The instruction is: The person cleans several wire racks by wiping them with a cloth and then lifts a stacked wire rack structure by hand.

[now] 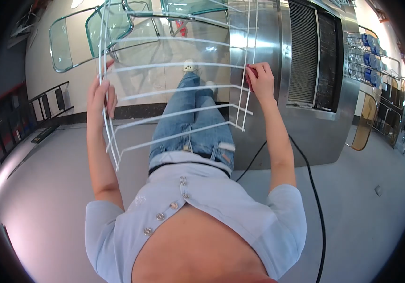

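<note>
A white wire rack [174, 88] with several cross bars is held up in front of my body, spanning the space between my hands. My left hand [101, 96] is closed around the wires of its left side, fingers partly behind them. On the opposite side, my right hand [262, 82] pinches the side wire between thumb and fingers. Something small and red shows at those fingertips; whether it is a separate thing I cannot tell. The near end of the rack hangs over my jeans.
To the right stands a stainless steel machine [259, 146] with a dark ribbed panel [302, 56]. A black cable [316, 203] runs along the floor beside me. Chairs with clear seats [110, 33] stand ahead on the left. Bottles [366, 59] are stacked at the far right.
</note>
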Available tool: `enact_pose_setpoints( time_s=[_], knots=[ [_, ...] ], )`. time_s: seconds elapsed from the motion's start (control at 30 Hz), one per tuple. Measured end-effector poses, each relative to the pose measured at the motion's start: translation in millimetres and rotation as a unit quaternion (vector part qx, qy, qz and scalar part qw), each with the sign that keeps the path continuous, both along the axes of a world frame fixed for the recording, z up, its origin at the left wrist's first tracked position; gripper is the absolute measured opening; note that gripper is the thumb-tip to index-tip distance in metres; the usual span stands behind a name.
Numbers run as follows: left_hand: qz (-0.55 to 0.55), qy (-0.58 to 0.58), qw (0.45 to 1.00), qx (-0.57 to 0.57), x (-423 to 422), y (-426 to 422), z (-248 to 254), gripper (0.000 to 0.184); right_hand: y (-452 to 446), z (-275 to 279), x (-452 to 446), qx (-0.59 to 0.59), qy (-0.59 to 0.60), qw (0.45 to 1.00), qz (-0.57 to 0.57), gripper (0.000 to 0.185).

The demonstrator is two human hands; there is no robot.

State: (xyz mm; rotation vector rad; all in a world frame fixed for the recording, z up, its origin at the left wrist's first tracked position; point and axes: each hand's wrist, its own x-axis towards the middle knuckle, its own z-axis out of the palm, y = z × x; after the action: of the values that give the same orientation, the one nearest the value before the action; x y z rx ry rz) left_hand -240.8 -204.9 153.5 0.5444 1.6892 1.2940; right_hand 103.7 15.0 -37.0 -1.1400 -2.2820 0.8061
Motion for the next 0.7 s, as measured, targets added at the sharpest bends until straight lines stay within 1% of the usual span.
enact_pose_setpoints(
  time_s=[0.07,0.1,0.17,0.23,0.27,0.37,0.4,0.47,0.5,0.53,0.57,0.6,0.63,0.67,0.7],
  knots=[
    [0.007,0.0,1.0,0.003,1,0,2,0.053,19,1,-17,0.047,0.018,0.998,-0.033,0.01],
    [0.014,0.004,1.0,-0.001,2,-2,4,0.056,28,-2,-20,0.045,0.016,0.998,-0.035,0.01],
    [0.018,0.004,1.0,-0.009,4,-5,4,0.06,42,-8,-25,0.02,0.063,0.996,-0.067,0.011],
    [0.036,-0.003,0.999,-0.014,3,-9,3,0.068,58,-13,-33,0.013,0.075,0.995,-0.067,0.011],
    [0.035,-0.008,0.999,-0.02,2,-13,3,0.068,60,-12,-34,0.009,0.09,0.994,-0.065,0.012],
    [0.056,-0.011,0.998,-0.035,-4,-17,0,0.08,64,-8,-40,0.001,0.091,0.994,-0.053,0.012],
    [0.054,-0.013,0.998,-0.042,-7,-20,-3,0.08,61,-9,-37,-0.005,0.088,0.995,-0.056,0.012],
    [0.036,-0.023,0.999,-0.02,-14,-23,-7,0.075,52,-10,-31,-0.079,0.1,0.987,-0.097,0.014],
    [0.03,-0.018,0.999,-0.041,-14,-22,-4,0.073,47,-9,-26,-0.08,0.101,0.986,-0.102,0.014],
    [0.024,-0.017,0.999,-0.045,-13,-18,-3,0.073,41,-7,-17,-0.205,0.117,0.965,-0.119,0.018],
    [0.048,-0.03,0.997,-0.057,-10,-14,-1,0.07,37,-7,-10,-0.325,0.133,0.927,-0.134,0.021],
    [0.071,-0.043,0.994,-0.068,-7,-10,0,0.07,36,-9,-6,-0.327,0.134,0.925,-0.141,0.021],
    [0.084,-0.058,0.988,-0.117,-8,-3,5,0.074,36,-12,-2,-0.41,0.174,0.885,-0.136,0.024],
    [0.078,-0.058,0.988,-0.117,-10,-3,5,0.074,36,-15,1,-0.487,0.214,0.837,-0.13,0.027],
    [0.077,-0.069,0.985,-0.142,-14,-5,5,0.077,36,-22,-1,-0.472,0.207,0.846,-0.135,0.022]
  ],
)
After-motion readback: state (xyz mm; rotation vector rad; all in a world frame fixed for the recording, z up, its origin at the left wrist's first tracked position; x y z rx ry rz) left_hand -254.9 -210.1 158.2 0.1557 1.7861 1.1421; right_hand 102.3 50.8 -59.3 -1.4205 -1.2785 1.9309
